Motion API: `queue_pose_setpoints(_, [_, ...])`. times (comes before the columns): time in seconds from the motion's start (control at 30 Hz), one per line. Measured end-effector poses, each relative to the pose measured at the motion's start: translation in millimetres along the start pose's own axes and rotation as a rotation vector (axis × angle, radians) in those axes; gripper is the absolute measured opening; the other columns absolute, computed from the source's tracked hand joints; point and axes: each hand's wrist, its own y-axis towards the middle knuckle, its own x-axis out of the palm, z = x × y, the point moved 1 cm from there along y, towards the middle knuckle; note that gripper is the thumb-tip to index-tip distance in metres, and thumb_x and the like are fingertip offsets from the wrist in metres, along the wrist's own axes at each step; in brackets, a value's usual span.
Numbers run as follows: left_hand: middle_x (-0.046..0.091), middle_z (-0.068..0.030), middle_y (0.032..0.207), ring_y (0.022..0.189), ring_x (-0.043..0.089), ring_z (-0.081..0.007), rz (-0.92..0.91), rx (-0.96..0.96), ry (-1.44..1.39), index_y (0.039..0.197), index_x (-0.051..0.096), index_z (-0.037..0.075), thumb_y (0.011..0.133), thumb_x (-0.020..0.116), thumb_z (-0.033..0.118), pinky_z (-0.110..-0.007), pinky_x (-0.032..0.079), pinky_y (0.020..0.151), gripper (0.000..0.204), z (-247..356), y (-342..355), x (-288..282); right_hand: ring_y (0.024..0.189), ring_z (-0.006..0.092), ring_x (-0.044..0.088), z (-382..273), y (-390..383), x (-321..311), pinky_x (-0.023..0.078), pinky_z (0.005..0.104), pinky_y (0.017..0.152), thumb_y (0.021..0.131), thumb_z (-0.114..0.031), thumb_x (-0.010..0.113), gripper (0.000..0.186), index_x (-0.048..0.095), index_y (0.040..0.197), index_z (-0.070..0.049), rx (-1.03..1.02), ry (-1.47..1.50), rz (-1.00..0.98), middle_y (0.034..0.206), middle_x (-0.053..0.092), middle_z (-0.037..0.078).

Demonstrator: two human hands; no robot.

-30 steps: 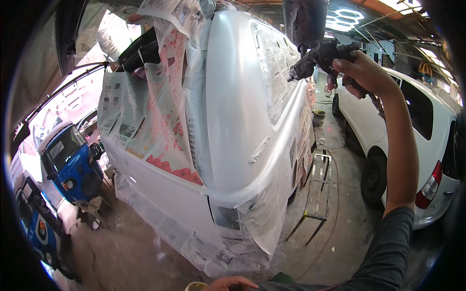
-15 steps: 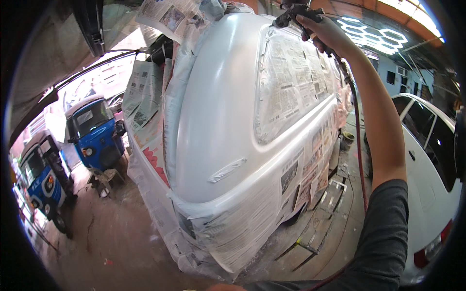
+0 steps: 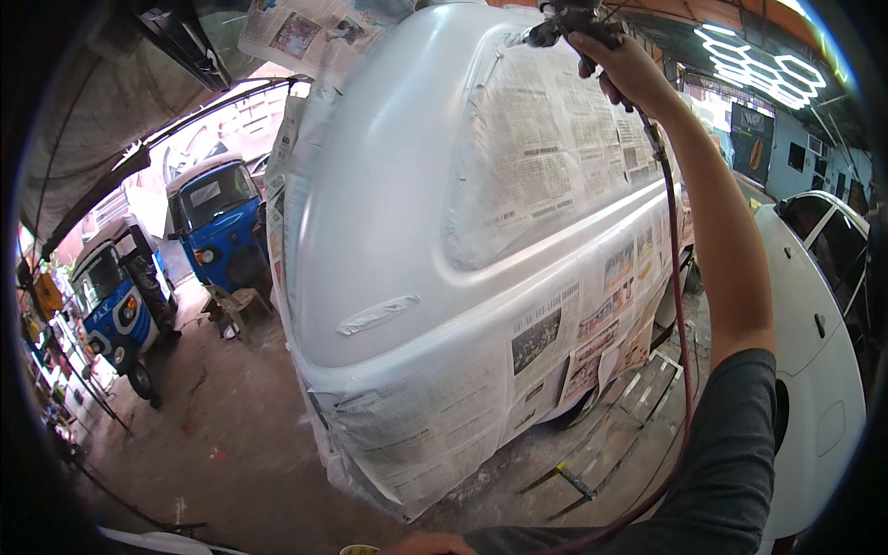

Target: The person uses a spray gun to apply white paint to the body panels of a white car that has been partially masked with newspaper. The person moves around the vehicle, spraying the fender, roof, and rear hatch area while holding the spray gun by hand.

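Note:
My right hand [image 3: 624, 72] is raised at the top, its fingers wrapped round the grip of a dark spray gun [image 3: 569, 30]. The gun's nozzle end is close to the upper corner of the side window of a silvery-white van [image 3: 370, 222]. Newspaper [image 3: 546, 139] masks the window, and more sheets cover the lower side. A dark red hose [image 3: 681, 324] hangs from the gun and runs down along my right arm. At the bottom edge only a sliver of my left hand [image 3: 430, 545] shows, its fingers hidden, beside the rim of a small yellowish container [image 3: 359, 550].
Two blue three-wheelers [image 3: 222, 222] stand at the left, with a plastic chair [image 3: 239, 310] by them. A low metal stand [image 3: 610, 435] is on the floor beside the van. A white car [image 3: 814, 342] is parked at the right. Hexagonal lights [image 3: 763, 69] hang overhead.
My view has turned a little to the right, so the van sits further left. The spray gun, still in my right hand, stays near the window's upper corner.

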Motion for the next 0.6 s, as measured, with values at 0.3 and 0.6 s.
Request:
queue_pose_setpoints(0.3, [0.066, -0.0111, 0.092, 0.085, 0.062, -0.0223, -0.087, -0.041, 0.106, 0.106, 0.065, 0.002, 0.093, 0.064, 0.021, -0.034, 0.049, 0.077, 0.023, 10.0, 4.9, 0.6, 0.042, 0.0029, 0.046, -31.0, -150.0, 25.2, 0.037, 0.0216, 0.038, 0.091, -0.028, 0.069, 0.023, 0.063, 0.099, -0.008, 0.127, 0.181, -0.386, 0.067, 0.063, -0.002])
queue_pose_setpoints(0.6, [0.068, -0.0124, 0.096, 0.087, 0.064, -0.025, -0.131, -0.075, 0.011, 0.107, 0.065, 0.002, 0.092, 0.065, 0.024, -0.035, 0.05, 0.078, 0.026, 19.2, -31.1, 0.1, 0.047, 0.0051, 0.047, -91.4, -225.2, 19.8, 0.039, 0.022, 0.041, 0.089, -0.032, 0.072, 0.036, 0.06, 0.107, -0.003, 0.363, 0.166, -0.4, 0.069, 0.059, -0.001])
